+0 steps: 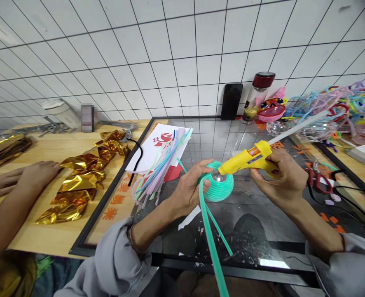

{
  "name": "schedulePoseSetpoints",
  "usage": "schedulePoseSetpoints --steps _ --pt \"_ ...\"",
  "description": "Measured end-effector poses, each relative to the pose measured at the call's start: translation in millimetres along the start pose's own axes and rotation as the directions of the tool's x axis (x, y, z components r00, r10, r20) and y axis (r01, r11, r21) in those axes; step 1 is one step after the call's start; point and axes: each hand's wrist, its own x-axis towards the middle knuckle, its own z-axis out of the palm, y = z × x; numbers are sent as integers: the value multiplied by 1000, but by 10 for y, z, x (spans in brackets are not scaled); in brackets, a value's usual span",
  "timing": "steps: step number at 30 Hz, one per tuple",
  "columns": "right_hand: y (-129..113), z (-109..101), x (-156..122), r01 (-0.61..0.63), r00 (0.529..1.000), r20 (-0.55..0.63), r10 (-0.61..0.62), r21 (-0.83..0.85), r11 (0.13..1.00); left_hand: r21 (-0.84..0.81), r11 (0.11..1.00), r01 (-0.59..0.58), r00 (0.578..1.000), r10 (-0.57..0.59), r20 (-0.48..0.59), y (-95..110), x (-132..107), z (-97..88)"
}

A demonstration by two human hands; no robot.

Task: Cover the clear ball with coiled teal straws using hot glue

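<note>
Holding a teal dome (219,189) in the left hand (187,192): fingers curled round its left side, thumb up top, grip closed on it, just above the dark glass tabletop (256,214) at frame centre. Dome is wrapped in teal cord; loose cord tails (211,239) hang from it toward the camera. Right hand (283,179) is clenched round the handle of a yellow glue gun (247,159), nozzle touching the dome's top edge, clear glue stick (296,128) poking out the back, up and right. Left of the dome: bundle of pastel strands (157,169) lying on a white sheet (160,142). Further left on the wooden table (46,150): crumpled gold foil (83,173), another person's hand (37,173) resting flat beside it. At the tiled wall: black phone (231,101) leaning upright, bottle with red cap (258,97) just beside it. Far right: tangled pile of coloured strands (346,107). Red scissors (317,181) lie near the right wrist.
</note>
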Motion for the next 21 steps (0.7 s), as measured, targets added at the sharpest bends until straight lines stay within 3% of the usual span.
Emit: schedulePoseSetpoints --steps 21 --pt "14 -18 7 12 1000 12 -12 41 999 -24 1000 20 1000 -21 -6 31 9 4"
